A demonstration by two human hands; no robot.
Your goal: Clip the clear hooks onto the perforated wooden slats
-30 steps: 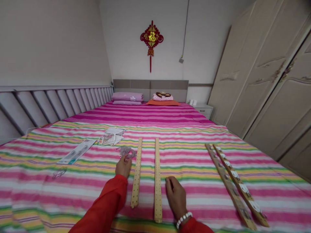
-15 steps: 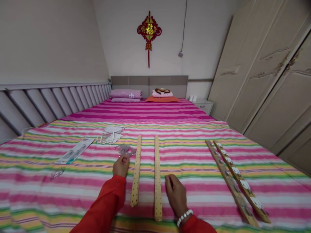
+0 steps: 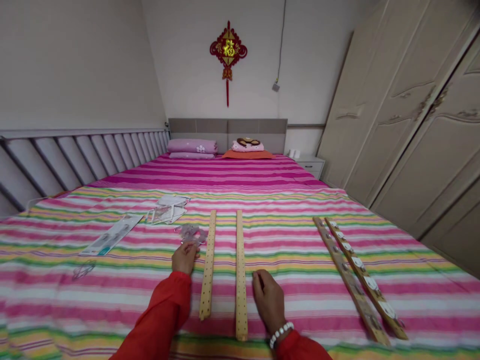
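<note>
Clear plastic hardware bag (image 3: 190, 233) centre-left: I'd pinch it firmly w/ left hand (image 3: 184, 258), fingers curled at its edge, right hand (image 3: 268, 300) flat beside pale wooden perforated strip (image 3: 240, 272).

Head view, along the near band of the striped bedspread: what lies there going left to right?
Small clear bag → flat printed package → left hand → left perforated wooden strip → right perforated wooden strip → right hand → pair of darker strips with white fittings.
</note>
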